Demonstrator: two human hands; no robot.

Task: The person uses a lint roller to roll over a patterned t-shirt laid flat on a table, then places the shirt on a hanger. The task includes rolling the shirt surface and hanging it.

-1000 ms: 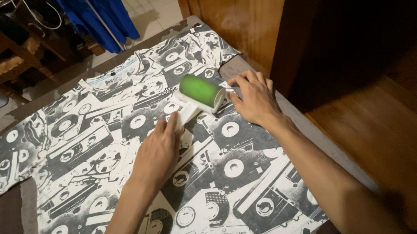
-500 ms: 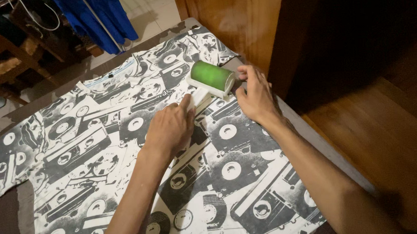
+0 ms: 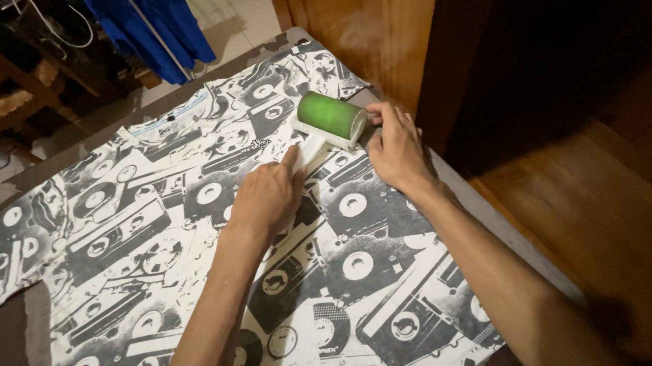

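A: Head view, item one?
B: Green-drum lint roller with white plastic handle (image 3: 322,125), lying on the black-and-white cassette-print shirt (image 3: 156,238) spread over the brown desk (image 3: 19,352), near its far right edge.
A: Grips?
B: Left hand (image 3: 266,198), fingers closed around the handle, drum just beyond its fingertips. Right hand (image 3: 393,152), fingers curled, pressing the cloth just beside the drum's right end.

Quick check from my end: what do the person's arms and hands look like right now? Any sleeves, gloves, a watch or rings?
Both forearms are bare as far as the view reaches, with no sleeve in sight. The left hand and right hand wear no gloves. No watch, bracelet or ring shows on either wrist or on the visible fingers. Both arms look slim, and the right one is slightly blurred near the frame edge.
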